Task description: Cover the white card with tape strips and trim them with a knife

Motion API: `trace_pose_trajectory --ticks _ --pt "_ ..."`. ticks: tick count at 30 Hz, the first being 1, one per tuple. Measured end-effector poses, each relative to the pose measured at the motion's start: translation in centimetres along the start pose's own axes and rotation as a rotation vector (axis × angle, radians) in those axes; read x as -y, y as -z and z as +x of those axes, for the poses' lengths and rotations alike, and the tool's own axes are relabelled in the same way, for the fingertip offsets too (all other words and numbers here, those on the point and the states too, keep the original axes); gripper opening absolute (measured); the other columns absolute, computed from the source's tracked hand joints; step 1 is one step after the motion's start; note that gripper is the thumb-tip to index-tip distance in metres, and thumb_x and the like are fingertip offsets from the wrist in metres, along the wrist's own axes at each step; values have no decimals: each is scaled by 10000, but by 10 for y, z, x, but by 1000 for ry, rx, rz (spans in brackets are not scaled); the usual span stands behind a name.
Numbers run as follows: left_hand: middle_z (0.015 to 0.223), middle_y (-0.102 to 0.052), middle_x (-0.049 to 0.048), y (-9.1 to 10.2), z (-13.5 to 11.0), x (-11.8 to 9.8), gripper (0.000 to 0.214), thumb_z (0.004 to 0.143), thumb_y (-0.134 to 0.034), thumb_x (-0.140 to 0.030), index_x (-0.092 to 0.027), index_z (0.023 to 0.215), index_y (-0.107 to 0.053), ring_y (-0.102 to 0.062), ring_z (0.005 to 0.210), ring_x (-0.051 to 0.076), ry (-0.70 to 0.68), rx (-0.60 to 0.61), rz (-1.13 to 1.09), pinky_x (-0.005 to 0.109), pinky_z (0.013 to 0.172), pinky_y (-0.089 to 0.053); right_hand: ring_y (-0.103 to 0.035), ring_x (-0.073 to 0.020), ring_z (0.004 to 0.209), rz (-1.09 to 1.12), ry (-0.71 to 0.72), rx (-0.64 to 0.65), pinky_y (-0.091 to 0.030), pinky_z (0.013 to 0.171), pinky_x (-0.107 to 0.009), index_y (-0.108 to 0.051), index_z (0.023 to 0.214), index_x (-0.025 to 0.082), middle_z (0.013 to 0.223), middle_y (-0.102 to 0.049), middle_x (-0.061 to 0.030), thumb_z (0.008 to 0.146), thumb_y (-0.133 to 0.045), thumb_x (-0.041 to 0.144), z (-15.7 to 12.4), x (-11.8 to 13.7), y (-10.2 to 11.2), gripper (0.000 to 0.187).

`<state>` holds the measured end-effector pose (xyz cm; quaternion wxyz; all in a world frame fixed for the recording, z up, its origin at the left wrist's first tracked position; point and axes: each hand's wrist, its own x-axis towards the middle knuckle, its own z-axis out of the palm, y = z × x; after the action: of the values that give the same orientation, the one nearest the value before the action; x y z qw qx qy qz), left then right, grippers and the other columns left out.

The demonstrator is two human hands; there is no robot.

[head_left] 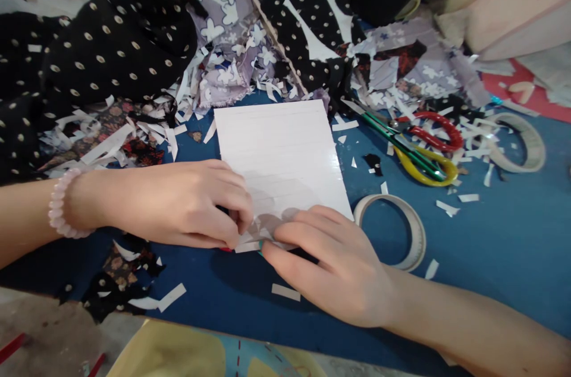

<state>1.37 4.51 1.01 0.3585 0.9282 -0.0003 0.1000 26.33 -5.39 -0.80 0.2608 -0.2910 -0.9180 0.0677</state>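
A flat white card [279, 145] with fine parallel lines across it, like rows of tape strips, lies tilted toward me on the blue table. My left hand [191, 204] is closed at the card's near left corner, with thumb and fingertips pinched together on the edge. Along that same edge, my right hand [332, 264] pinches with thumb and forefinger. A short white strip [247, 247] shows at the edge between the two hands. Small spots of red and green appear by the fingertips; I cannot make out what they are.
Scissors with red and yellow handles [435, 130] and a green pen-like cutter [401, 145] lie at the right. Nearby are two tape rolls [418, 234]. Dotted black fabric [111, 38], flowered fabric [223, 2] and paper scraps [109, 145] crowd the back and left of the table [504, 246].
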Motion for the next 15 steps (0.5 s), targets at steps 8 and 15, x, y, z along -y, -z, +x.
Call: trace_pose_trajectory --ticks 8,15 --pt "1007 -799 76 -1 0 -1 209 1015 -633 -73 -217 924 -754 -731 901 195 -18 -16 20 349 876 -532 -554 -160 699 -13 -2 6 -393 635 -317 -738 908 181 752 -655 -10 997 -558 52 0 0 0 239" --pt "1021 -798 74 -1 -1 0 218 1027 -613 -73 -216 929 -745 -730 913 196 -22 -13 9 351 884 -521 -558 -157 703 -9 -13 16 -403 650 -313 -743 926 188 773 -667 -14 996 -529 43 0 1 1 268"
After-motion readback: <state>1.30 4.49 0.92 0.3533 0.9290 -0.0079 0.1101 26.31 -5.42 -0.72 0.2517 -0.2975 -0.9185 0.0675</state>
